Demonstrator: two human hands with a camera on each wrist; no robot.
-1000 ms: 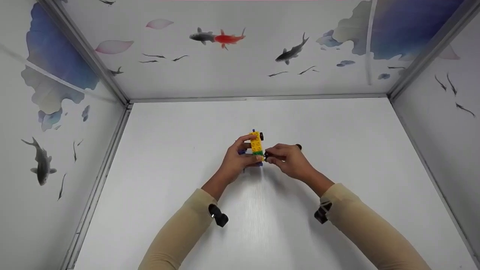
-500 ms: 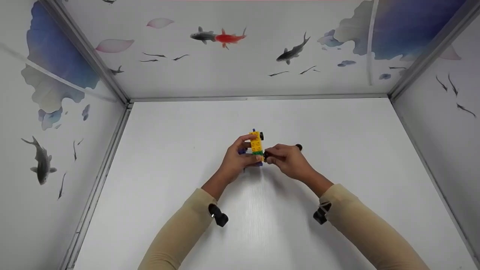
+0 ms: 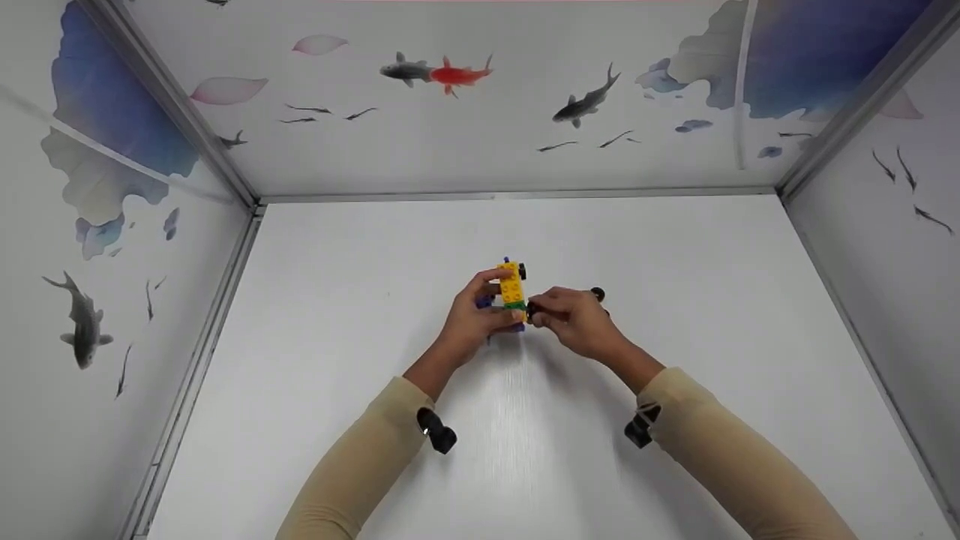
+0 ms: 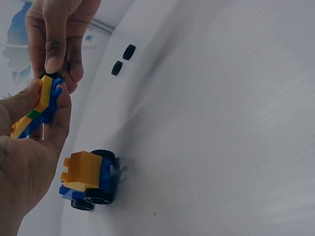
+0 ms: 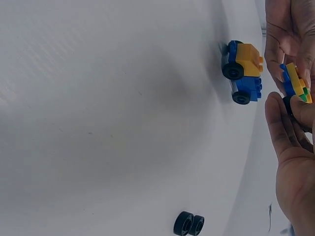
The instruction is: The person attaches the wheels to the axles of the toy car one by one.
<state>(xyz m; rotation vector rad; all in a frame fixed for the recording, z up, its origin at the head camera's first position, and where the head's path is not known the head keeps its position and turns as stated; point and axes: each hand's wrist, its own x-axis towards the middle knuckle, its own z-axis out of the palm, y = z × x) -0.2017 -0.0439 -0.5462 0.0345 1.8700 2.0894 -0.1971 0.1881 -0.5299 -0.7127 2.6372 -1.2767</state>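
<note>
In the head view my left hand (image 3: 466,322) holds a toy brick car (image 3: 511,287) made of yellow, green and blue pieces, thumb on its near part and fingers around the far part. A black wheel (image 3: 523,271) shows at its far end. With thumb and fingertips, my right hand (image 3: 581,319) pinches another black wheel (image 3: 532,310) right at the car's near right side. The right wrist view shows this pinched wheel (image 5: 287,104) against the blue underside, partly covered by the thumb. Fingers hide much of the car in the left wrist view.
A second toy car (image 4: 84,172), yellow over blue with black wheels, stands on the white table (image 3: 337,337) by the left hand. Two loose black wheels (image 4: 129,52) lie near the right hand. Walls painted with fish enclose the table at the back and sides.
Both hands keep their holds with barely any shift. The edge of a second loose wheel has come into sight beside the right hand.
</note>
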